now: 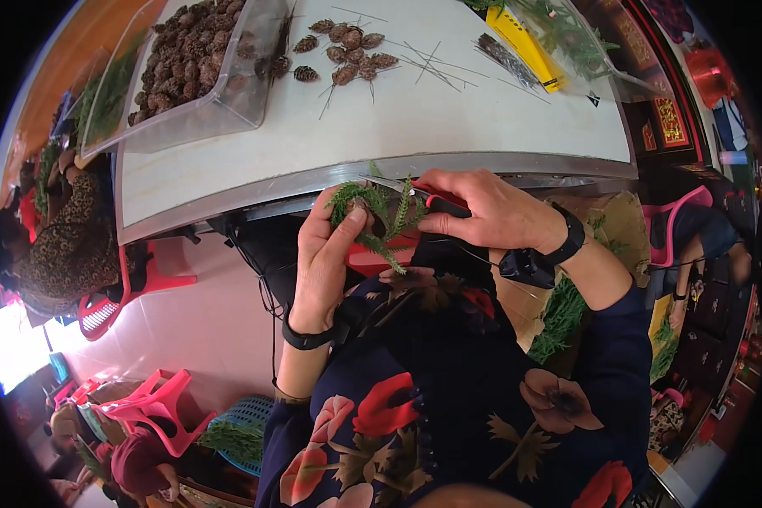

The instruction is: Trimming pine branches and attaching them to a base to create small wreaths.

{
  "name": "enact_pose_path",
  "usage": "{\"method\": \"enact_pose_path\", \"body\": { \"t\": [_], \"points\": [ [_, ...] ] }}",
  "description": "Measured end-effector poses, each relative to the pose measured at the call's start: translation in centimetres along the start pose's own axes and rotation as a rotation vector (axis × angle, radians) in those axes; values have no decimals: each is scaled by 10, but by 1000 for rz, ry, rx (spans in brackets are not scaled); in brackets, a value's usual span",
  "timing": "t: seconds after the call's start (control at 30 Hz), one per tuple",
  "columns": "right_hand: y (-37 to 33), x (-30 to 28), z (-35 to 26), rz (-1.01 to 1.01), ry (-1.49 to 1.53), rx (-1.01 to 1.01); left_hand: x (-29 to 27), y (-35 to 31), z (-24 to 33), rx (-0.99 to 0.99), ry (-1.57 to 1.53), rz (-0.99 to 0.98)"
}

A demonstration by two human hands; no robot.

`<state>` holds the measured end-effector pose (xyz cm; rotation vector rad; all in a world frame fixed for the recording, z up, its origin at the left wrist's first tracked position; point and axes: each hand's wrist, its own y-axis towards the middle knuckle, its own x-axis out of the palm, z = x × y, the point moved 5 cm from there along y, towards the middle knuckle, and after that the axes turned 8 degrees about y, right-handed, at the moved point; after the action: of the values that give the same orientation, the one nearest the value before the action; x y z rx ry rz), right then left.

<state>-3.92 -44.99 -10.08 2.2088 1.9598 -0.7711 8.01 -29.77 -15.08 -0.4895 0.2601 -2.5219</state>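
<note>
Green sprig (376, 200) between the hands looks light and bendy, best held by its stem; the left hand (323, 247), nearly closed, pinches it, while the curled right hand (501, 207) grips red-handled scissors (443, 206).

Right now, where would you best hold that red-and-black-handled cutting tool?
Probably by the handle, from the right, as the right hand does: the slim metal tip points left, toward the greenery in the left hand, so the handle end looks safer.
</note>
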Motion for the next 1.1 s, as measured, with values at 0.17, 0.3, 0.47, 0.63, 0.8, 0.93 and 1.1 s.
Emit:
{"method": "enact_pose_path", "body": {
  "t": [0.17,0.3,0.47,0.63,0.8,0.93,1.1],
  "points": [
    [0,3,5,-26,-2,-2,3,0,1,37,30,-1],
    [-5,10,12,52,122,7,8,3,-1,88,80,57],
    [-4,24,21,144,334,-10,9,6,-5,128,138,93],
    [-10,13,20,217,138,-53,15,17,-1,215,295,107],
    [-18,-6,14,277,19,30,27,28,9,287,356,44],
    [-40,-38,-1,372,15,-10,26,35,13,270,198,-68],
    [-81,-144,-22,791,94,-36,-7,65,18,316,414,176]
  ]
}}
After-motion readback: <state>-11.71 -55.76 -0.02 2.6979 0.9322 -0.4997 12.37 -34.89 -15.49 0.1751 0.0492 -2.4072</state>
